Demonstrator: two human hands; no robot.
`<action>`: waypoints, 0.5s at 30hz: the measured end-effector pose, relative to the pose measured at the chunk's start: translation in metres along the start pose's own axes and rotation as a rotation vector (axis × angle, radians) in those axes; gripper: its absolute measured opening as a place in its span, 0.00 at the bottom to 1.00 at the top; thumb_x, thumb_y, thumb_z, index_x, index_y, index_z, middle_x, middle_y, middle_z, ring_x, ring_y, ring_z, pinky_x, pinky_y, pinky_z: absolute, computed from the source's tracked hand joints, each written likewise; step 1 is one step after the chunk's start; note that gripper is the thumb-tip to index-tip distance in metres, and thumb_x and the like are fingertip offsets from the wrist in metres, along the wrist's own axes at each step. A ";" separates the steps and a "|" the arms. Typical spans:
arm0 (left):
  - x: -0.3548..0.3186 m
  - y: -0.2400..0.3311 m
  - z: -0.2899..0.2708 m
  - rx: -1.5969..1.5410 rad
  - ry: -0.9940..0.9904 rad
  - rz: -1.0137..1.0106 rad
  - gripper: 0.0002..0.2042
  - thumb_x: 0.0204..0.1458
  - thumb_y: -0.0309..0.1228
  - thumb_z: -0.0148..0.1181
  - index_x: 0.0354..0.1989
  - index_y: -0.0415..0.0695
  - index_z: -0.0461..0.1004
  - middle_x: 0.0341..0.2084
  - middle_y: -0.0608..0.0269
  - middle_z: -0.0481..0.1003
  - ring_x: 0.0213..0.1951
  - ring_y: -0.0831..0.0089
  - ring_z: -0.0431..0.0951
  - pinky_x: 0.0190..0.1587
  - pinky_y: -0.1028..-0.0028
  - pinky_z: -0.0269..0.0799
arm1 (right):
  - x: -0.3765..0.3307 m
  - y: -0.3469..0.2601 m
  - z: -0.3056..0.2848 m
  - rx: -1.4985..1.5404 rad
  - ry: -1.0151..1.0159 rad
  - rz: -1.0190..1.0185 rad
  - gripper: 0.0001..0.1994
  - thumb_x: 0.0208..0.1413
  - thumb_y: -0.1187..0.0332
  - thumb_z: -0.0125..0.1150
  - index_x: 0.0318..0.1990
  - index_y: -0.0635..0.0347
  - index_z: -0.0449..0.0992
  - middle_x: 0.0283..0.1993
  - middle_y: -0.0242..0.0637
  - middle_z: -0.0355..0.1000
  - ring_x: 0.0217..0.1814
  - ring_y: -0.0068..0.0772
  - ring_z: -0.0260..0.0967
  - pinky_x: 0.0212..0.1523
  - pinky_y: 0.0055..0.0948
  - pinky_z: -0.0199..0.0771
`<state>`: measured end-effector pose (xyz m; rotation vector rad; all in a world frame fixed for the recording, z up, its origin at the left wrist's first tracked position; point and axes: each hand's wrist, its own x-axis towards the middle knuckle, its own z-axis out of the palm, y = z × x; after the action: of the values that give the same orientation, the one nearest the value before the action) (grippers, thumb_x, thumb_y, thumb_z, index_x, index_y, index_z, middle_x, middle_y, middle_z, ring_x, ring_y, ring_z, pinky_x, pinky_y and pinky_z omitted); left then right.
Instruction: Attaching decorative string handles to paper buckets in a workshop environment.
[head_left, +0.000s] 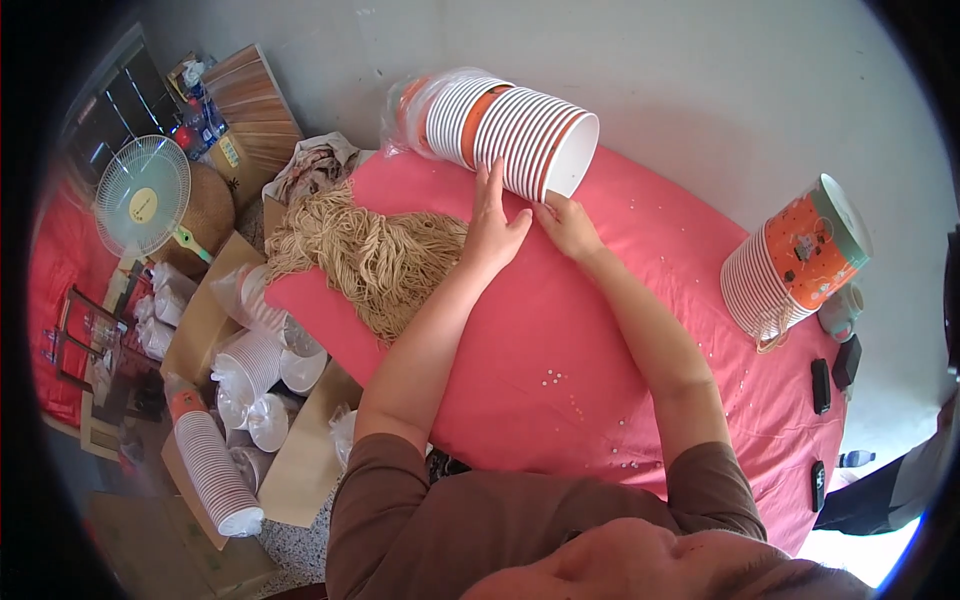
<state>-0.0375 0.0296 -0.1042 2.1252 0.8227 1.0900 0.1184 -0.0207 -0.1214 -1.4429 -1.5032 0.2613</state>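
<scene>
A long stack of large paper tubs point(520, 125), white-rimmed with orange bands, lies on its side at the far edge of the table. Clear plastic wrap point(408, 105) bunches around its left end. The open mouth of the end tub point(576, 158) faces right. My left hand point(492, 228) rests against the near side of the stack with fingers stretched out and thumb apart. At the lower rim of the end tub, my right hand point(572, 228) pinches the edge; its fingertips are partly hidden.
Tan string point(375, 250) lies heaped on the pink tablecloth point(540, 330). On the right stands another stack of tubs point(790, 260), near a mug point(842, 310) and dark small objects point(821, 386). A cardboard box point(300, 455) of wrapped cups and a fan point(145, 200) are at left.
</scene>
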 end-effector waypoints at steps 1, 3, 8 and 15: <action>0.000 -0.003 0.000 0.001 0.000 0.013 0.45 0.52 0.27 0.61 0.74 0.47 0.38 0.72 0.35 0.33 0.73 0.43 0.38 0.71 0.55 0.48 | -0.002 0.000 0.002 -0.050 -0.027 -0.002 0.10 0.59 0.68 0.56 0.44 0.62 0.75 0.38 0.56 0.76 0.41 0.61 0.74 0.41 0.50 0.73; -0.001 -0.001 0.004 -0.016 0.005 0.023 0.45 0.51 0.25 0.61 0.74 0.48 0.37 0.71 0.34 0.32 0.73 0.42 0.38 0.71 0.55 0.48 | -0.004 0.002 0.002 -0.102 -0.045 -0.002 0.09 0.59 0.67 0.56 0.42 0.61 0.75 0.38 0.55 0.76 0.40 0.60 0.73 0.40 0.50 0.72; -0.003 0.000 0.007 -0.026 0.092 -0.006 0.40 0.47 0.24 0.61 0.70 0.45 0.47 0.69 0.43 0.45 0.71 0.47 0.47 0.70 0.57 0.52 | -0.011 -0.003 0.001 -0.220 -0.038 -0.064 0.07 0.57 0.68 0.57 0.37 0.61 0.74 0.37 0.53 0.75 0.39 0.60 0.72 0.39 0.51 0.72; -0.005 0.005 0.006 -0.095 0.108 0.012 0.31 0.46 0.24 0.60 0.60 0.45 0.57 0.60 0.47 0.57 0.64 0.47 0.59 0.64 0.56 0.61 | -0.023 0.002 -0.008 -0.289 -0.020 -0.088 0.05 0.55 0.70 0.57 0.35 0.62 0.73 0.36 0.52 0.75 0.39 0.58 0.73 0.38 0.50 0.72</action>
<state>-0.0332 0.0219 -0.1059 2.0103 0.7923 1.2341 0.1210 -0.0433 -0.1296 -1.5968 -1.6672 0.0045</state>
